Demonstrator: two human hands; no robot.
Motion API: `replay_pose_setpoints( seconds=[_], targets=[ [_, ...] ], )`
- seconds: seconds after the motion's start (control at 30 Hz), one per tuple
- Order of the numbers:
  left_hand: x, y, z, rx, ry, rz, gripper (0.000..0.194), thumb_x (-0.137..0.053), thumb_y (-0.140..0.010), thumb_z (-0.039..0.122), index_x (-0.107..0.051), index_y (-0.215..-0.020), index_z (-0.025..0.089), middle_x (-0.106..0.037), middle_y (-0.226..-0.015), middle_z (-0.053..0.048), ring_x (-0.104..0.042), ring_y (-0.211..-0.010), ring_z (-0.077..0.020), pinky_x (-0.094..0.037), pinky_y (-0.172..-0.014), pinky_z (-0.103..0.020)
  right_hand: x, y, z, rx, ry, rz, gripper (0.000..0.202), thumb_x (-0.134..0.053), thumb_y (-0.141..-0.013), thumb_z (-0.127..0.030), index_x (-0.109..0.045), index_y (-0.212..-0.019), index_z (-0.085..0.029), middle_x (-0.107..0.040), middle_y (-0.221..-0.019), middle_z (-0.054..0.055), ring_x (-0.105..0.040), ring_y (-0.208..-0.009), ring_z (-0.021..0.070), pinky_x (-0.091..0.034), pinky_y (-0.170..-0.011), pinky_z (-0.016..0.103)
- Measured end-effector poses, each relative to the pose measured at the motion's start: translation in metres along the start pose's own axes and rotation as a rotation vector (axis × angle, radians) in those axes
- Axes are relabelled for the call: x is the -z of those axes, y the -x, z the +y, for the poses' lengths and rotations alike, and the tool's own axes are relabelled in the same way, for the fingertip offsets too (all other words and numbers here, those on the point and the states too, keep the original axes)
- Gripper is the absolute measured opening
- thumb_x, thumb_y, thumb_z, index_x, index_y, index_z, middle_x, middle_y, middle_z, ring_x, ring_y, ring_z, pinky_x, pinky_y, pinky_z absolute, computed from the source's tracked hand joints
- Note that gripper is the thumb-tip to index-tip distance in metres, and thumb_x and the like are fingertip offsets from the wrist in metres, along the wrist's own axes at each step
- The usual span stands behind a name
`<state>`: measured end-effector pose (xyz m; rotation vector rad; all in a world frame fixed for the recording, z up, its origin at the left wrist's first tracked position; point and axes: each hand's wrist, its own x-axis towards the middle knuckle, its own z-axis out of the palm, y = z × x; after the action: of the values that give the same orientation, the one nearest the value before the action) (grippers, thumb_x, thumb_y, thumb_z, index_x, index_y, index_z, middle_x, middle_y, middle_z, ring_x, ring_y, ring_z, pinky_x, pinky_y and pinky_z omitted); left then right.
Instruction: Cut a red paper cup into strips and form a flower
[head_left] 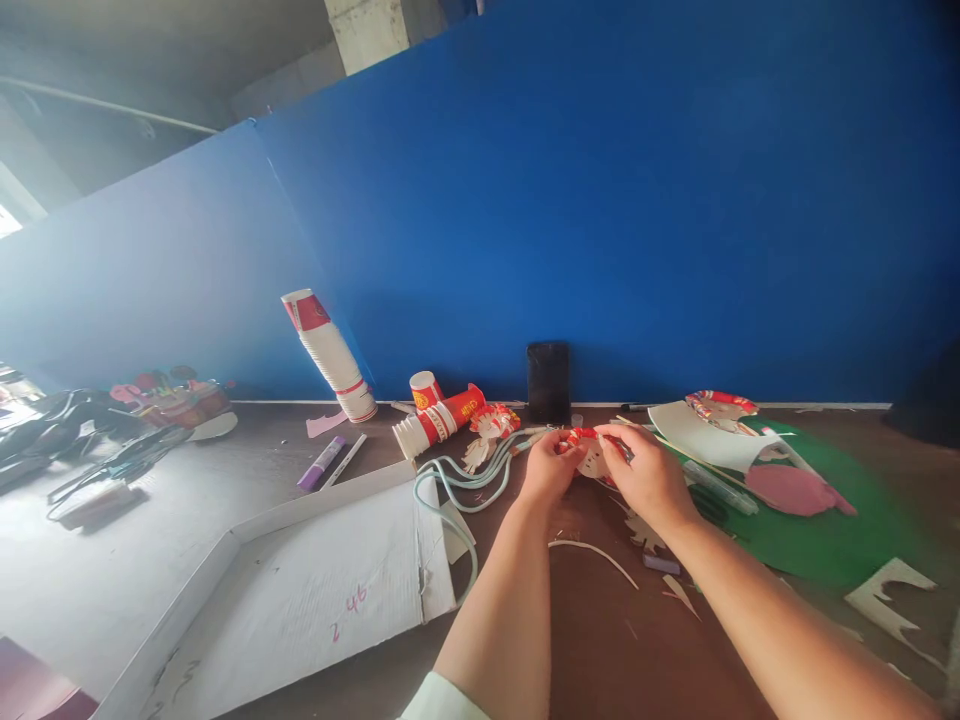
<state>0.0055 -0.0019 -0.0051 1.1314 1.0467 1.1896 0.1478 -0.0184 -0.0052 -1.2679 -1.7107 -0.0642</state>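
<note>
Both of my hands meet over the brown table, around a small cut paper cup piece with a red patterned edge. My left hand pinches its left side. On the right side, my right hand has its fingers closed at the same red edge. The white base of the piece faces me, with small dark marks on it. Just left of my left hand lies another cut red and white cup, beside a looped pale blue cable. Behind my hands a black phone-like slab stands against the blue partition.
A white cardboard tray lies at the left front. A tall leaning cup stack and a fallen one stand and lie behind it. Green paper, pink paper and white scraps lie at the right.
</note>
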Motion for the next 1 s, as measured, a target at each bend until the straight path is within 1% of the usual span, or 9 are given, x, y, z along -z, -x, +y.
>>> replay_pose_setpoints(
  seconds=[0.07, 0.17, 0.27, 0.33, 0.47, 0.67, 0.8, 0.9, 1.0],
  targets=[
    [0.001, -0.002, -0.003, -0.010, -0.015, -0.005, 0.018, -0.064, -0.071, 0.019, -0.063, -0.089, 0.015, -0.057, -0.067, 0.001, -0.051, -0.057, -0.0092, -0.044, -0.058, -0.022, 0.000, 0.000, 0.000, 0.016, -0.006, 0.005, 0.019, -0.050, -0.087, -0.022, -0.065, -0.099, -0.020, -0.069, -0.100, 0.008, -0.064, -0.096, 0.0236, -0.050, -0.085, 0.037],
    [0.001, -0.004, -0.006, -0.034, -0.030, -0.006, 0.019, -0.064, -0.070, 0.018, -0.063, -0.089, 0.015, -0.057, -0.068, 0.001, -0.050, -0.057, -0.0089, -0.042, -0.058, -0.022, -0.001, 0.001, -0.001, 0.008, -0.006, 0.001, 0.018, -0.050, -0.087, -0.022, -0.065, -0.098, -0.020, -0.069, -0.099, 0.008, -0.064, -0.094, 0.0242, -0.051, -0.084, 0.038],
    [0.001, -0.001, -0.001, -0.048, -0.053, -0.012, 0.020, -0.063, -0.070, 0.016, -0.064, -0.090, 0.015, -0.058, -0.068, 0.001, -0.049, -0.057, -0.0085, -0.040, -0.056, -0.021, -0.002, 0.001, -0.001, -0.015, -0.005, -0.010, 0.019, -0.051, -0.086, -0.022, -0.064, -0.100, -0.020, -0.069, -0.100, 0.008, -0.065, -0.094, 0.0245, -0.051, -0.084, 0.039],
    [0.000, 0.002, 0.004, -0.050, -0.066, -0.014, 0.017, -0.063, -0.071, 0.016, -0.063, -0.088, 0.014, -0.057, -0.067, 0.002, -0.047, -0.055, -0.0078, -0.038, -0.055, -0.020, -0.002, 0.001, -0.002, -0.020, -0.001, -0.017, 0.021, -0.050, -0.086, -0.022, -0.064, -0.102, -0.020, -0.069, -0.101, 0.008, -0.064, -0.095, 0.0249, -0.051, -0.084, 0.040],
    [-0.001, 0.007, 0.010, -0.039, -0.087, 0.018, 0.011, -0.060, -0.073, 0.017, -0.063, -0.084, 0.015, -0.056, -0.065, 0.002, -0.046, -0.055, -0.0075, -0.038, -0.056, -0.020, -0.002, 0.001, -0.003, -0.028, 0.006, -0.026, 0.024, -0.049, -0.086, -0.022, -0.063, -0.105, -0.021, -0.070, -0.103, 0.008, -0.065, -0.096, 0.0252, -0.051, -0.085, 0.040],
    [0.000, -0.001, -0.001, -0.021, -0.052, 0.055, 0.012, -0.062, -0.073, 0.020, -0.064, -0.085, 0.016, -0.062, -0.074, -0.001, -0.052, -0.061, -0.0101, -0.042, -0.061, -0.022, -0.002, 0.002, -0.005, -0.020, 0.001, -0.044, 0.025, -0.049, -0.085, -0.021, -0.063, -0.107, -0.021, -0.070, -0.103, 0.008, -0.065, -0.095, 0.0250, -0.051, -0.084, 0.040],
    [0.001, -0.004, -0.004, 0.021, -0.030, 0.084, 0.013, -0.063, -0.074, 0.022, -0.064, -0.085, 0.016, -0.061, -0.072, -0.001, -0.051, -0.060, -0.0101, -0.042, -0.061, -0.024, -0.003, 0.002, -0.005, -0.015, 0.000, -0.049, 0.025, -0.049, -0.086, -0.021, -0.063, -0.107, -0.021, -0.070, -0.102, 0.008, -0.065, -0.094, 0.0245, -0.051, -0.083, 0.039],
    [0.002, 0.000, 0.000, 0.014, 0.018, 0.014, 0.017, -0.067, -0.070, 0.024, -0.064, -0.086, 0.016, -0.059, -0.070, 0.000, -0.050, -0.058, -0.0091, -0.041, -0.060, -0.023, -0.003, 0.002, -0.005, 0.002, 0.003, -0.043, 0.026, -0.049, -0.086, -0.022, -0.063, -0.107, -0.020, -0.069, -0.103, 0.008, -0.065, -0.094, 0.0245, -0.051, -0.084, 0.039],
    [0.002, 0.006, 0.006, 0.000, 0.098, -0.076, 0.028, -0.074, -0.063, 0.024, -0.065, -0.087, 0.015, -0.061, -0.072, -0.001, -0.051, -0.060, -0.0092, -0.041, -0.060, -0.023, -0.002, 0.003, -0.005, 0.006, 0.007, -0.037, 0.026, -0.050, -0.086, -0.023, -0.063, -0.108, -0.019, -0.069, -0.105, 0.009, -0.065, -0.096, 0.0245, -0.051, -0.085, 0.039]
  ],
)
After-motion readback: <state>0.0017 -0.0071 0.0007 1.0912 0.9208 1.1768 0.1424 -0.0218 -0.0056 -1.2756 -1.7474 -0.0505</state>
